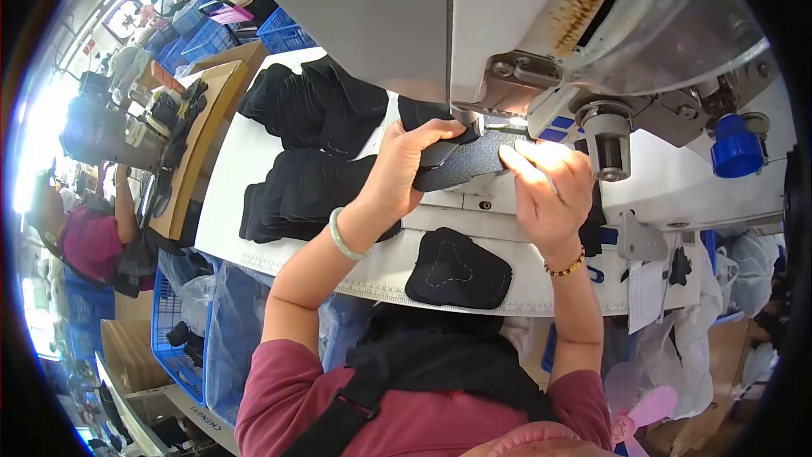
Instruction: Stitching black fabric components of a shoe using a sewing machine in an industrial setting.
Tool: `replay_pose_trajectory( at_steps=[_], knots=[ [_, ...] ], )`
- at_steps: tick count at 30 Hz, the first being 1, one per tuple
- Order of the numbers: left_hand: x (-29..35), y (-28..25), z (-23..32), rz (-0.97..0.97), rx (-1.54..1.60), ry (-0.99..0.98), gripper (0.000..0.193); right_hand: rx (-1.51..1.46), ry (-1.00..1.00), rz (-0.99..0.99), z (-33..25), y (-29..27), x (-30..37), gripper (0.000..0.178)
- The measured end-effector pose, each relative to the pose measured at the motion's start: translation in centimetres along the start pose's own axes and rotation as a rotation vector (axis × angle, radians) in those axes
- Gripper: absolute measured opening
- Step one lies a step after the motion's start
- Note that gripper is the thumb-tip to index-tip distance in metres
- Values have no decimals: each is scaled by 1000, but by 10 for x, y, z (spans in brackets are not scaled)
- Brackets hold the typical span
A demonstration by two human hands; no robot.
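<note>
Both my hands grip a black fabric piece (474,161) beneath the head of a white sewing machine (364,17). My left hand (404,156) has its thumb on top and its fingers underneath, at the piece's left side. With thumb and fingertips, my right hand (550,186) pinches the right edge near the needle area. A rounded black pad (459,271) with a pale stitched outline lies on the white table in front of me. To the left sit two stacks of black pieces, a far stack (313,106) and a nearer stack (296,195).
A blue thread cone or cap (734,148) and a metal tension part (609,140) are at the machine's right. Blue crates (173,330) stand below left. Another person in a maroon top (89,241) works at the left. A pink fan (639,419) is low at the right.
</note>
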State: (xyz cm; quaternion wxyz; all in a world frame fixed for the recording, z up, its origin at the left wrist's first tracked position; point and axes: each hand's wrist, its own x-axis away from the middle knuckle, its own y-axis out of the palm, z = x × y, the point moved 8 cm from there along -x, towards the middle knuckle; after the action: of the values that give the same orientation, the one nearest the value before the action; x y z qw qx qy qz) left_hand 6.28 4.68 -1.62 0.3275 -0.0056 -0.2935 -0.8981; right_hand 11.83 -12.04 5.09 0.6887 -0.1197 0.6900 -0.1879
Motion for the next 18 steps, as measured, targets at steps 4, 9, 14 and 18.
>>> replay_pose_trajectory(
  at_steps=[4, 9, 14, 18],
  knots=[
    [15, 13, 1, 30, 44, 147, 13, -62, 79, 39, 18, 4, 6, 30],
    [26, 16, -3, 97, 153, 262, 11, -76, 158, 190, 28, 4, 16, 30],
    [26, 17, -10, 198, 199, 394, 6, -221, 276, 116, 33, 6, 20, 12],
    [37, 25, -7, 228, 196, 541, 6, -558, 566, 26, 31, 24, 21, 22]
  ],
)
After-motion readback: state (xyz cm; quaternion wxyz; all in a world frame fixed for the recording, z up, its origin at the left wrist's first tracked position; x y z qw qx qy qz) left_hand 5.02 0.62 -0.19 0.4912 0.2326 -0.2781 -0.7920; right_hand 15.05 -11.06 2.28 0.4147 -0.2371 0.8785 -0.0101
